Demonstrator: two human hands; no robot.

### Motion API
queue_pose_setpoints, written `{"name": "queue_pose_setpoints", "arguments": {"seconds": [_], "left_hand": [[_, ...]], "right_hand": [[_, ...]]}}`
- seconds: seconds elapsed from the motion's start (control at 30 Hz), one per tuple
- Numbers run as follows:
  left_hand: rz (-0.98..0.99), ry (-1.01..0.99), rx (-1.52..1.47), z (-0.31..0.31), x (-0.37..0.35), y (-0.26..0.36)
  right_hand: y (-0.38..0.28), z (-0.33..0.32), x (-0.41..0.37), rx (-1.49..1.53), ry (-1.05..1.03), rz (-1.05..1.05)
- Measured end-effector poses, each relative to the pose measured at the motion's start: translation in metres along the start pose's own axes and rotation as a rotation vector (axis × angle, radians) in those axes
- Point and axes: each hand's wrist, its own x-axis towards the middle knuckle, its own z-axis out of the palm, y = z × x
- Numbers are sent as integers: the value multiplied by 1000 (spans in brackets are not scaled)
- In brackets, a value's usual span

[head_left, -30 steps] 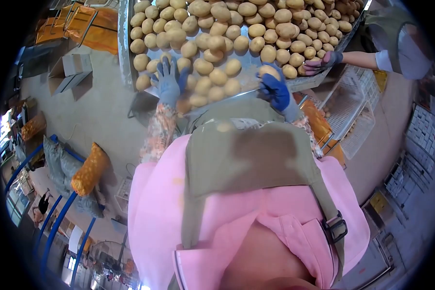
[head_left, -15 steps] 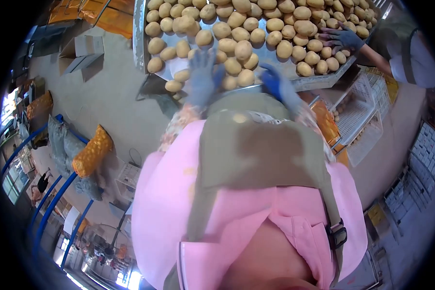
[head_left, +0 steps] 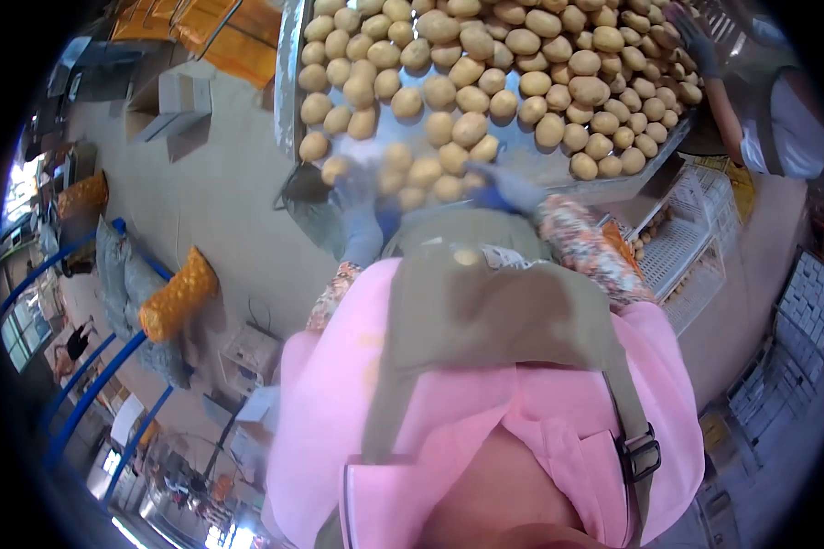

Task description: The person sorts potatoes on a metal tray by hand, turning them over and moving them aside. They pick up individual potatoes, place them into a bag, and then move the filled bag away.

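Many potatoes (head_left: pixel 470 129) lie on a metal sorting table (head_left: pixel 403 137) in front of me. My left hand (head_left: pixel 355 206), in a grey and blue glove, is at the table's near left edge. Its fingers are stretched out beside a blurred potato (head_left: pixel 335 170). My right hand (head_left: pixel 513 189), gloved alike, is at the near edge on the other side, with fingers extended leftward. Between my hands lies a loose cluster of potatoes (head_left: pixel 424 171), smeared by motion. Neither hand is closed around a potato; parts of the fingertips are blurred.
A co-worker's gloved hand (head_left: pixel 694 41) touches the potato pile at the far right. White plastic crates (head_left: pixel 682 242) stand below the table on the right. A dark green bag (head_left: pixel 313 206) hangs by the left corner. An open cardboard box (head_left: pixel 176 105) and a filled orange mesh sack (head_left: pixel 181 295) are farther left.
Both my hands have come nearer my body, the left one also leftward, and the potatoes between them have shifted. The co-worker's hand has moved farther up the pile. My view has shifted slightly.
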Motion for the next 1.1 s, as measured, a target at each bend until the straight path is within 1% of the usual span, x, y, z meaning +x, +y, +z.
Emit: {"name": "queue_pose_setpoints", "arguments": {"seconds": [0.03, 0.07, 0.1, 0.17, 0.2, 0.23, 0.3, 0.33, 0.37, 0.4, 0.43, 0.47, 0.5, 0.53, 0.57, 0.6, 0.63, 0.67, 0.7, 0.73, 0.77, 0.83, 0.87, 0.9, 0.93, 0.97, 1.0, 1.03, 1.07, 1.1], "left_hand": [[-40, 82, 3, 2, 12, -4], [17, 156, 118, -6, 32, -6], [53, 268, 51, -15, 56, -4], [84, 376, -62, -36, 100, 9], [105, 384, -174, -50, 118, 20], [121, 405, -221, -61, 132, 33], [100, 361, -318, -52, 151, 47], [189, 359, -349, -34, 153, 43], [185, 253, -198, -26, 139, 49], [181, 147, -43, -19, 116, 51], [280, 40, -299, 13, 97, 35], [260, 43, -297, -13, 77, 49], [200, 9, -148, -16, 60, 49], [149, -17, -209, -20, 49, 49], [108, -6, -202, -25, 41, 47], [48, 20, -129, -28, 36, 46], [-13, 45, -53, -31, 34, 44], [-2, 46, -51, -33, 37, 42], [-99, 5, -14, -35, 41, 37], [-195, -39, 26, -37, 45, 31], [-184, -41, 31, -38, 53, 26], [-148, 248, 134, -35, 74, 21], [-134, 280, 84, -47, 85, 29], [-129, 284, 86, -43, 96, 32], [-102, 277, -159, -36, 106, 35], [-76, 264, -402, -31, 114, 37], [-99, 124, -620, -31, 117, 48], [-75, -54, -482, -39, 111, 64], [-62, -223, -230, -52, 98, 82], [-40, -378, 17, -60, 94, 95]], "right_hand": [[-9, 25, 6, -22, 29, 62], [-57, 25, 5, 10, -55, 150], [-59, 27, 15, 83, -55, 83], [-101, 9, 18, 172, -109, -339], [-97, -2, 24, 161, -91, -343], [-85, -20, 35, 152, -83, -307], [-69, -55, 50, 133, -69, -235], [-93, -70, 34, 31, 162, -120], [-121, -81, 13, -68, 394, -2], [-107, -86, 0, -71, 414, -5], [-83, -91, -13, -522, 469, 56], [-70, -91, -23, -973, 506, 128], [-80, -83, -34, -975, 376, 210], [-93, -70, -43, -970, 245, 292], [-94, -60, -46, -816, 177, 294], [-105, -40, -40, -649, 279, 333], [-71, -26, -21, -320, 189, 265], [-76, -7, -11, -313, 186, 279], [-70, -3, 6, -209, -94, 249], [-87, 8, 6, -367, -41, -14], [-104, 14, 7, -313, 44, -148], [-108, 15, 31, 166, 54, -132], [-105, 4, 28, 485, 134, -91], [-108, -14, 18, 802, 211, -48], [-111, -30, 7, 806, 214, -51], [-140, -56, -14, 30, 381, 7], [-150, -76, -30, -750, 502, 66], [-83, -74, -25, -772, 502, -130], [-15, -75, -17, -784, 503, -324], [-16, -113, -20, -196, 7, 213]]}}
